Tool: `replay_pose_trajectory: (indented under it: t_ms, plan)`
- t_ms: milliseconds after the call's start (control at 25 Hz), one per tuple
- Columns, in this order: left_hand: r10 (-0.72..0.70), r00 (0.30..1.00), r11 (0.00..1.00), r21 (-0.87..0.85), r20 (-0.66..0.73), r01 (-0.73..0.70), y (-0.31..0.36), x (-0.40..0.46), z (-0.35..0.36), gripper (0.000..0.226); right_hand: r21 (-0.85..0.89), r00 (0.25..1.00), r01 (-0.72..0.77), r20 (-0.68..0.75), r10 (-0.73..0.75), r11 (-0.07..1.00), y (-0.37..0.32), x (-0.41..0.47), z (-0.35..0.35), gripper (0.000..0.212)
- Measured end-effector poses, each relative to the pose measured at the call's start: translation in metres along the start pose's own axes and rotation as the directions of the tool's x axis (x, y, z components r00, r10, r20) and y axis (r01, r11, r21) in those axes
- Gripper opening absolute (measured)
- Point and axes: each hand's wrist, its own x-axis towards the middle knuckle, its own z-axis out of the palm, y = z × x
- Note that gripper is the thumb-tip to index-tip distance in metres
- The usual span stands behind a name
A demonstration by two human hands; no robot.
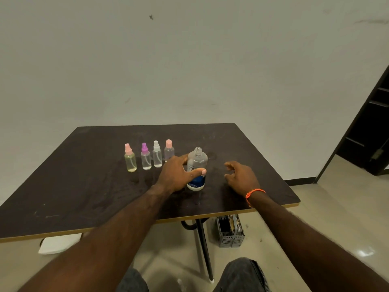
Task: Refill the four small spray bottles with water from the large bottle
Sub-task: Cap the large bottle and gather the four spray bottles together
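The left of the dark brown table top (pixel 69 186) is blocked by a row of four small clear spray bottles (pixel 149 157). The middle is taken by a big clear bottle with a blue label (pixel 196 168). Bare room is seen near the right edge and in front.

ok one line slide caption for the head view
Left hand grips the uncapped large bottle beside four capped small spray bottles.

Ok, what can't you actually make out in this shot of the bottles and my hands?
Head view only:
- Large bottle: its label is partly covered by the left hand, so the text can't be read.
- Pink-capped bottle: its base is hidden behind that hand.
- Water level in the large bottle: unclear through the plastic.
- Right hand: its fingers are curled away, and anything they might hold is hidden.
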Motion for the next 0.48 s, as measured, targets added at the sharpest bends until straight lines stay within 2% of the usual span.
replay_pose_trajectory:
  t_ms: [120, 240, 360, 480]
  plan:
    - [0.007, 1.000, 1.000, 0.002, -0.022, -0.006, -0.004, 0.001, 0.005, 0.069, -0.072, 0.990, -0.118, -0.082, 0.112, 0.990, 0.027, 0.014, -0.010, 0.037]
    - [-0.021, 0.999, 1.000, -0.021, -0.047, 0.020, -0.009, 0.004, 0.010, 0.072, -0.145, 0.981, -0.188, -0.066, 0.180, 0.971, 0.043, 0.027, -0.010, 0.049]
    - [-0.041, 0.998, 0.999, -0.029, -0.045, 0.039, -0.010, 0.005, 0.013, 0.077, -0.231, 0.985, -0.172, -0.013, 0.174, 0.958, 0.049, 0.035, -0.004, 0.051]
    - [-0.036, 0.998, 0.999, -0.040, -0.049, 0.034, -0.010, 0.003, 0.013, 0.079, -0.261, 0.990, -0.141, -0.052, 0.132, 0.955, 0.050, 0.032, -0.002, 0.042]
